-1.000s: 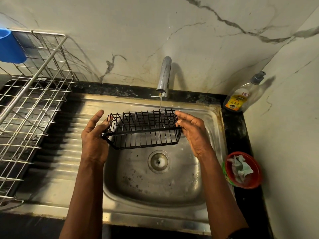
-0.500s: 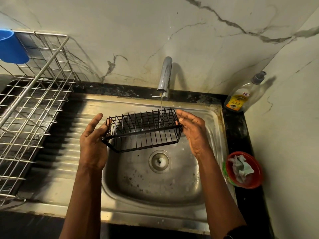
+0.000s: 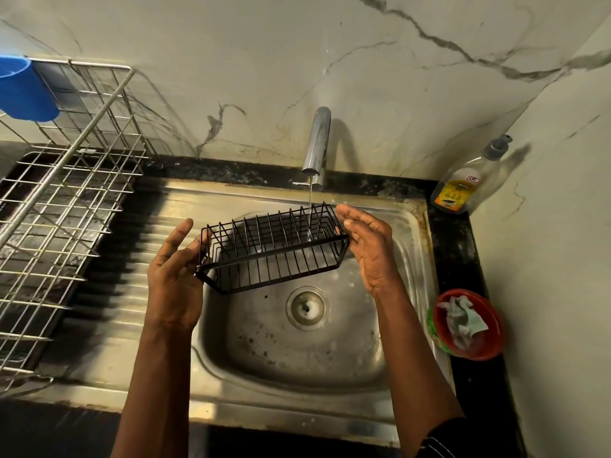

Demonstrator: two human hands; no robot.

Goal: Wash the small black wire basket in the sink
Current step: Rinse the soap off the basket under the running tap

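The small black wire basket (image 3: 271, 247) hangs above the steel sink (image 3: 410, 233), tilted with its right end higher. My left hand (image 3: 173, 276) holds its left end and my right hand (image 3: 370, 242) holds its right end, palms pressed against the short sides with fingers stretched out. A thin stream of water from the chrome tap (image 3: 317, 143) falls into the basket's right part. The drain (image 3: 305, 307) lies below the basket.
A steel wire dish rack (image 3: 62, 200) with a blue cup (image 3: 23, 90) stands on the left drainboard. A dish soap bottle (image 3: 463, 180) stands in the back right corner. A red bowl (image 3: 492, 328) holding a cloth sits right of the sink.
The basket has tilted, with its right end raised toward the tap and its left end lowered slightly. Both hands keep their hold on its ends.
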